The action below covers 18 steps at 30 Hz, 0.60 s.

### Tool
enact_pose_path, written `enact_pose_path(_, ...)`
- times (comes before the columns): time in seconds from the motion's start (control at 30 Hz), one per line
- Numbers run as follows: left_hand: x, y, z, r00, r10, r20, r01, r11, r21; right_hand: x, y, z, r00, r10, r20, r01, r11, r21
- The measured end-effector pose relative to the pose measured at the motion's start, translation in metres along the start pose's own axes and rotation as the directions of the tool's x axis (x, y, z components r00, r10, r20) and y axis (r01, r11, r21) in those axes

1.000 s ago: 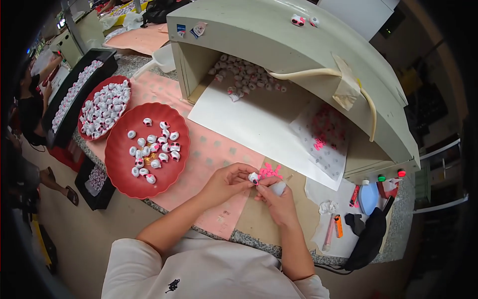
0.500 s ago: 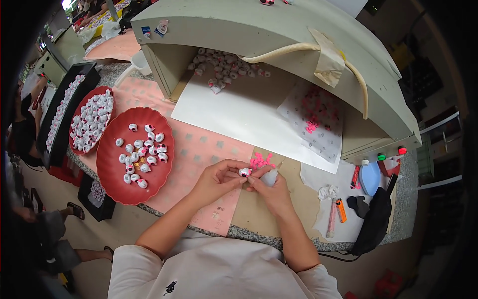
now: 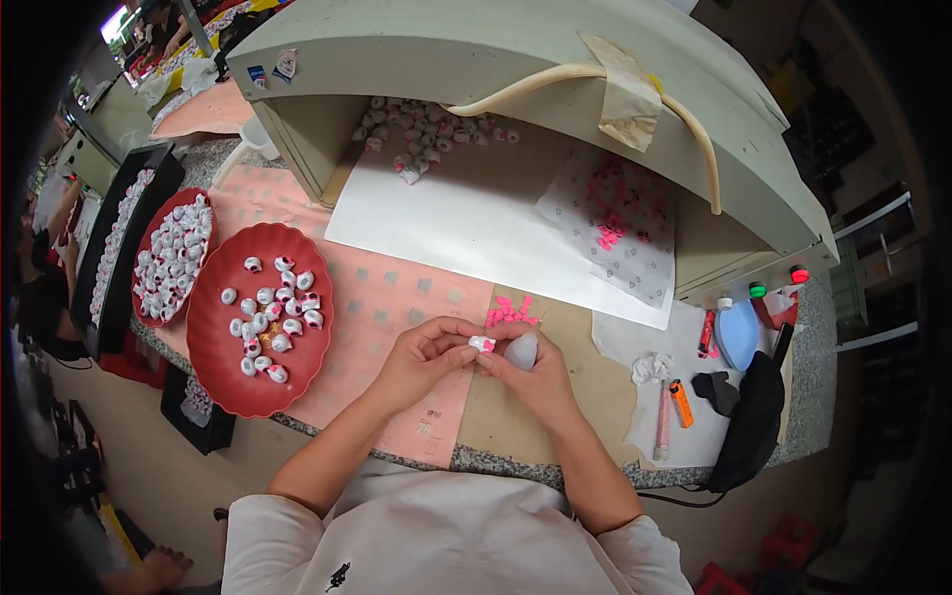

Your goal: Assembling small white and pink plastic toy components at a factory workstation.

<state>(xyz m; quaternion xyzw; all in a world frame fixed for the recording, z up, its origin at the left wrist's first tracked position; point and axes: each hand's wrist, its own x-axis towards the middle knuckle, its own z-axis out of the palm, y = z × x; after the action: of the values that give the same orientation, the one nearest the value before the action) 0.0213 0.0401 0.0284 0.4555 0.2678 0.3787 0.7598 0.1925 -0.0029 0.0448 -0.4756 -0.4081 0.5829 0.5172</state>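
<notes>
Between the fingertips of both hands is a small white toy-like piece with pink on it (image 3: 482, 344). My left hand (image 3: 421, 359) pinches it from the left, fingers curled. From the other side, my right hand (image 3: 535, 382) is closed, thumb and fingertips at the same piece. A pale grey, smooth rounded object (image 3: 522, 351) also sits at the right hand's fingers; its kind is unclear. Just beyond the hands, a small heap of bright pink bits (image 3: 511, 311) lies on brown paper (image 3: 585, 416). To the left, a red scalloped tray (image 3: 213, 372) holds several similar white pieces.
A fuller red tray (image 3: 146, 309) and a black bin (image 3: 94, 263) stand farther left. Ahead, a beige arched hood (image 3: 476, 59) covers white paper (image 3: 416, 223) with more pieces. At right lie an orange lighter (image 3: 681, 404), a blue dish (image 3: 737, 335) and a black cloth item (image 3: 749, 421).
The white-and-pink piece has turned between my fingers and shows more pink at its side. A thin pointed tip by my right hand no longer shows. The whole view has shifted slightly.
</notes>
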Motion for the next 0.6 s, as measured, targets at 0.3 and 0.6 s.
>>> enact_pose_path(0.3,-0.027,0.014,0.015,0.997,-0.054,0.059,0.056,0.998,-0.022,-0.032,-0.023,0.008,0.999,0.038,-0.002,-0.038,0.999,-0.011)
enact_pose_path(0.6,-0.039,0.015,0.020,0.990,-0.110,0.088,0.119,0.988,-0.101,-0.046,-0.021,0.013,0.997,0.072,-0.011,-0.071,0.993,0.097)
